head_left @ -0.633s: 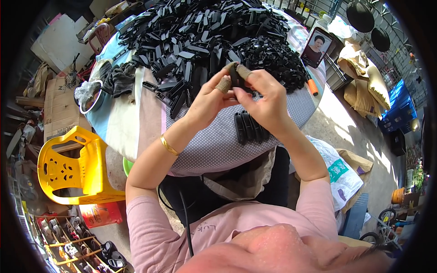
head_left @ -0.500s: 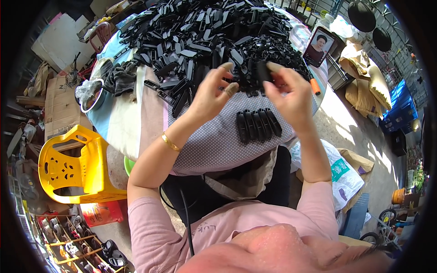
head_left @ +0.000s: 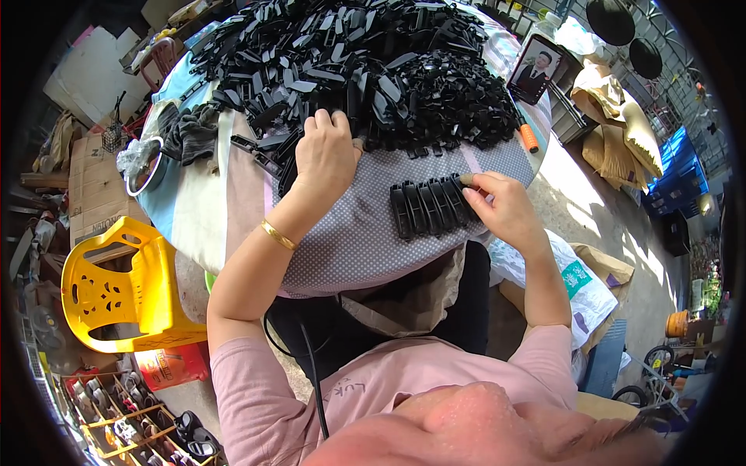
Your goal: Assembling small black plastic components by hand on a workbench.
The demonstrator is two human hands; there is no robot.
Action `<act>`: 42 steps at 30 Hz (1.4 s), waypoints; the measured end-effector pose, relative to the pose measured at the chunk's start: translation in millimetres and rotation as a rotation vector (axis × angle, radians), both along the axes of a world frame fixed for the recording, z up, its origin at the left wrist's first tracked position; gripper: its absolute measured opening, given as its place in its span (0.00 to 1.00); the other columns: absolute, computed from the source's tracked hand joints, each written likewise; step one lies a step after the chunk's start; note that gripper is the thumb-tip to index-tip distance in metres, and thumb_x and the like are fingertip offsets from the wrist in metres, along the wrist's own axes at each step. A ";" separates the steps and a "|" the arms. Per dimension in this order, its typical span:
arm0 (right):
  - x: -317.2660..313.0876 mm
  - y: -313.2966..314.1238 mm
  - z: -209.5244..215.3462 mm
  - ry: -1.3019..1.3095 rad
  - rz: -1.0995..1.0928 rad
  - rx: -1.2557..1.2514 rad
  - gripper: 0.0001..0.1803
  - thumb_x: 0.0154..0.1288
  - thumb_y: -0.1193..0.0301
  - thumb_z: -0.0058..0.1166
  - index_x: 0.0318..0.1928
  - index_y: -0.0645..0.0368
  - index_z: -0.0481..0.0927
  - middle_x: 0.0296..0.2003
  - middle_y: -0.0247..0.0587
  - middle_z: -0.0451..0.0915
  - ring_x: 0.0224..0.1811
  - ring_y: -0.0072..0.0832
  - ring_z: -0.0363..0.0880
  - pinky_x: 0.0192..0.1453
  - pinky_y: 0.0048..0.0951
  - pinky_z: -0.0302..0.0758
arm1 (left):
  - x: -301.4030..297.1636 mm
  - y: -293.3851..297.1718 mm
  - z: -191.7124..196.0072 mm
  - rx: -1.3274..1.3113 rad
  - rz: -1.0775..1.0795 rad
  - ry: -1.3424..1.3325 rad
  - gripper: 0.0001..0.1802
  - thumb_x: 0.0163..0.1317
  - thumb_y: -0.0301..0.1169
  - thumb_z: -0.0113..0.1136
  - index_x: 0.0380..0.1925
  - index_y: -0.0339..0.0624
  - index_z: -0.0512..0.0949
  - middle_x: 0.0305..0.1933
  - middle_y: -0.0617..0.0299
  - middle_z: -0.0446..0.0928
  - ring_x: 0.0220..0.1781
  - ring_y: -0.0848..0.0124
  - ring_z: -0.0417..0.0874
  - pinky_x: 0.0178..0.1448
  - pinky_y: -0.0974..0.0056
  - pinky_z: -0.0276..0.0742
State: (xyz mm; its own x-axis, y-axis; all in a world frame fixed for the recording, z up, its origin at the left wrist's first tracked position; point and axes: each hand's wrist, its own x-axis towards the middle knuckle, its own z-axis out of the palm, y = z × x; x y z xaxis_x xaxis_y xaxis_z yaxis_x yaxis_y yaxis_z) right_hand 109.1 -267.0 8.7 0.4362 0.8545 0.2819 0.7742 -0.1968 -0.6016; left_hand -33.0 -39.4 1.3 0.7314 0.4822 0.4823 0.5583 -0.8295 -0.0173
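Yellow chair (head_left: 116, 287): I see it standing beside the table, far left.
Table (head_left: 350, 241): covered with a dotted grey cloth.
Left hand (head_left: 326, 155): fingers curled down into the near edge of the pile; I cannot tell what it grips.
Pile of black plastic parts (head_left: 365, 70): heaped across the far half of the table.
Row of black clips (head_left: 431, 206): lined side by side on the cloth, between the hands.
Right hand (head_left: 501, 210): fingertips pinched against the row's right end.

Bright daylight from the right; hard sun patches on the floor (head_left: 614, 233) right of the right hand (head_left: 501, 210). Worktop (head_left: 357, 241) evenly lit, soft shadows beneath both hands. Sharp centre; strong fisheye bending and black vignette at the rim.
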 end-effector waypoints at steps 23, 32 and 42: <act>34.7 73.9 13.6 0.040 -0.066 0.127 0.10 0.51 0.77 0.61 0.36 0.61 0.80 0.27 0.36 0.79 0.28 0.22 0.77 0.34 0.22 0.73 | -12.7 -6.0 7.3 -0.243 -0.312 -0.363 0.09 0.44 0.24 0.58 0.29 0.38 0.75 0.34 0.58 0.76 0.42 0.59 0.74 0.48 0.58 0.67; 4.7 84.7 23.9 0.610 0.199 0.312 0.11 0.55 0.75 0.62 0.41 0.63 0.81 0.29 0.32 0.81 0.29 0.13 0.75 0.31 0.14 0.71 | -8.5 -6.5 14.8 -1.330 -0.384 -0.644 0.09 0.63 0.24 0.50 0.41 0.31 0.68 0.34 0.54 0.77 0.34 0.68 0.81 0.37 0.68 0.79; -17.5 98.5 20.4 0.443 0.122 0.462 0.09 0.58 0.79 0.58 0.40 0.67 0.80 0.29 0.35 0.82 0.30 0.16 0.78 0.33 0.16 0.76 | -13.7 4.4 19.0 -2.104 -0.535 -0.732 0.16 0.69 0.36 0.43 0.47 0.35 0.69 0.34 0.56 0.75 0.33 0.68 0.80 0.39 0.64 0.79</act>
State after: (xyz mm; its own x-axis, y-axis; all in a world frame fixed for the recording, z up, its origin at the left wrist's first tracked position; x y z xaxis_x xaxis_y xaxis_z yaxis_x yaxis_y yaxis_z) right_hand 91.5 -168.5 29.1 0.5031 0.7391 0.4480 0.4336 0.2325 -0.8706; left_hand -46.7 -35.0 20.3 0.9166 0.3838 -0.1120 -0.1380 0.5667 0.8123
